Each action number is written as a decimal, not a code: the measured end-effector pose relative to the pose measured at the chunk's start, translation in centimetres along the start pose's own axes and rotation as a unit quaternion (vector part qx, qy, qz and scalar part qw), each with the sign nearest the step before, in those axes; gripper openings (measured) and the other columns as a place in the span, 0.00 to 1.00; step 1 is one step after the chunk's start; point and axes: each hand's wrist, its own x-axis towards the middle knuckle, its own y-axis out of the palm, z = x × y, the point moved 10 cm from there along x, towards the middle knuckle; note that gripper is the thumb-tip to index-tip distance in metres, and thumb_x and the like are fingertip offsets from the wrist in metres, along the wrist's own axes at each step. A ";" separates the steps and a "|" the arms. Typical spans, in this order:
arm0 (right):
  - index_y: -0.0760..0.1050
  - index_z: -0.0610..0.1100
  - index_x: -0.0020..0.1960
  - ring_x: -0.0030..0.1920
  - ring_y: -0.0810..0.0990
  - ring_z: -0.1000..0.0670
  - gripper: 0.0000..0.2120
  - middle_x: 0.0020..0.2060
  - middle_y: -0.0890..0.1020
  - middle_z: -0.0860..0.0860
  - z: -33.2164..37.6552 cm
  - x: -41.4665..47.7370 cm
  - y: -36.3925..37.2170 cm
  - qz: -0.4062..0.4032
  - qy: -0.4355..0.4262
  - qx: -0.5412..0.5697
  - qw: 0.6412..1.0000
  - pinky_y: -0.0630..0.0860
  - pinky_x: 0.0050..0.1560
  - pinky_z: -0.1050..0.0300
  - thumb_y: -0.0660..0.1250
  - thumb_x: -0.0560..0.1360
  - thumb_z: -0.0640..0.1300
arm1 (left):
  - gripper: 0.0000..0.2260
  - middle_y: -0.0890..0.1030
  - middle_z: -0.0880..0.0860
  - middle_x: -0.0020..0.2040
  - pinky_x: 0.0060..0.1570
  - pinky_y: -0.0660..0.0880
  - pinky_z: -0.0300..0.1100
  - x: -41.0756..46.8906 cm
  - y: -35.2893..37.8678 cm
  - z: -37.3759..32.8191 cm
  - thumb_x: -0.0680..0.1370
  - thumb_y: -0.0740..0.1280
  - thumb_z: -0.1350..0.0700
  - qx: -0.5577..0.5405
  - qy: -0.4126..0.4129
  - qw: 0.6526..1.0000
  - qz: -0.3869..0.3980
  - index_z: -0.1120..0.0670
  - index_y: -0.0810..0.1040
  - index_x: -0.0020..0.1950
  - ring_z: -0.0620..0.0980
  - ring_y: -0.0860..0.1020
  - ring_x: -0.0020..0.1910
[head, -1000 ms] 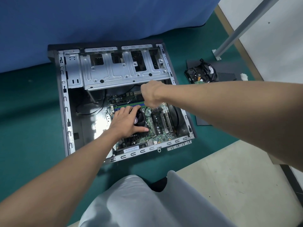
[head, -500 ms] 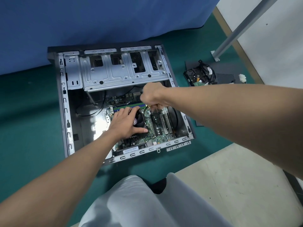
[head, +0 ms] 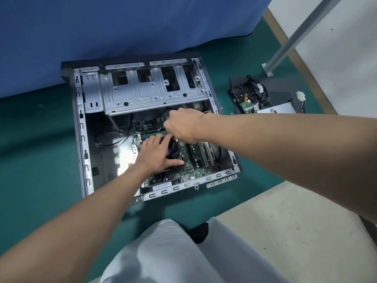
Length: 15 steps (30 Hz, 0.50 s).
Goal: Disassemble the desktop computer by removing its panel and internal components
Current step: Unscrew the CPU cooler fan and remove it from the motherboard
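Left forearm (head: 81, 217), lower left of the frame, and right forearm (head: 285, 144), right side, are both bare right to the frame edge. Left hand (head: 157, 154) and right hand (head: 183, 125) are bare as well.

Bottom centre: pale grey trousers (head: 163, 252) in smooth cloth with soft folds. Dark patch (head: 199, 232) between the legs, shoe or sock, cannot tell.

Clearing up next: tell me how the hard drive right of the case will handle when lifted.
The hard drive looks rigid and probably heavy for its size. Its exposed green circuit board seems fragile. The black cables on it would likely flop.
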 end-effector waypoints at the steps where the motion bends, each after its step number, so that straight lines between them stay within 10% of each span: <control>1: 0.72 0.42 0.48 0.45 0.76 0.40 0.03 0.42 0.72 0.43 -0.6 -0.1 0.1 -0.001 0.023 0.045 0.999 0.67 0.38 0.52 0.65 0.74 0.37 | 0.44 0.60 0.55 0.75 0.71 0.54 0.50 -0.3 -0.2 -0.2 0.69 0.61 0.27 0.004 0.004 1.000 -0.010 0.50 0.53 0.77 0.56 0.59 0.72; 7: 0.70 0.46 0.44 0.56 0.72 0.40 0.10 0.49 0.79 0.43 -4.8 -2.9 2.3 -0.085 0.172 0.315 0.929 0.69 0.49 0.49 0.64 0.76 0.52 | 0.44 0.49 0.55 0.79 0.75 0.46 0.48 -1.6 -0.5 -1.2 0.74 0.60 0.31 0.051 0.008 0.998 -0.025 0.52 0.44 0.79 0.55 0.50 0.77; 15: 0.69 0.46 0.30 0.31 0.72 0.49 0.12 0.24 0.75 0.50 -6.6 -8.2 5.2 -0.270 0.309 0.430 0.804 0.71 0.41 0.51 0.65 0.70 0.48 | 0.44 0.60 0.57 0.76 0.73 0.55 0.49 -1.7 -1.4 -1.4 0.72 0.71 0.40 0.069 -0.019 0.997 -0.036 0.53 0.51 0.79 0.57 0.59 0.74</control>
